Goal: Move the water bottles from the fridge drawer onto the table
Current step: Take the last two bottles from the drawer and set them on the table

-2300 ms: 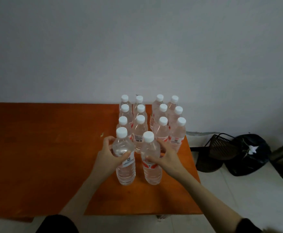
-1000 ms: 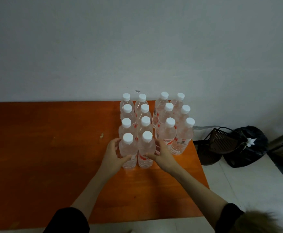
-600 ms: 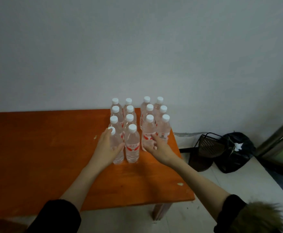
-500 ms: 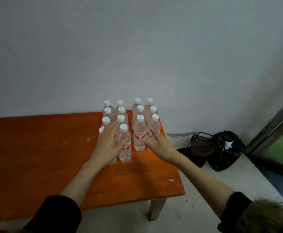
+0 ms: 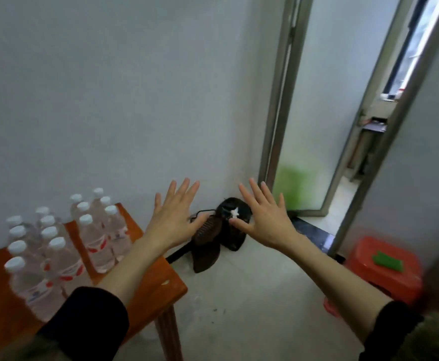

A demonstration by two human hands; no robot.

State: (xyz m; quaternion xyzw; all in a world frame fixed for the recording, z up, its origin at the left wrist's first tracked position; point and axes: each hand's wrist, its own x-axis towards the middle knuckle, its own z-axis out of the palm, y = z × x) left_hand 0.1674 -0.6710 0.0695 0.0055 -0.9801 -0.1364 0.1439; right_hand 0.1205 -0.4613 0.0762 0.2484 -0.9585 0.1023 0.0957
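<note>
Several clear water bottles (image 5: 56, 246) with white caps and red labels stand upright in rows on the orange wooden table (image 5: 158, 277) at the lower left. My left hand (image 5: 174, 217) is raised past the table's right edge, fingers spread, holding nothing. My right hand (image 5: 262, 217) hovers over the floor to the right, fingers also spread and empty. Both hands are apart from the bottles. No fridge drawer is in view.
A black bag (image 5: 235, 225) and a dark basket (image 5: 208, 243) lie on the floor by the wall corner. A grey-framed doorway (image 5: 312, 152) opens to the right. A red plastic stool (image 5: 385, 269) with a green item stands at the lower right.
My hands let go of the two front bottles and lifted away from the table. My view swung to the right, so the bottles now sit at the lower left.
</note>
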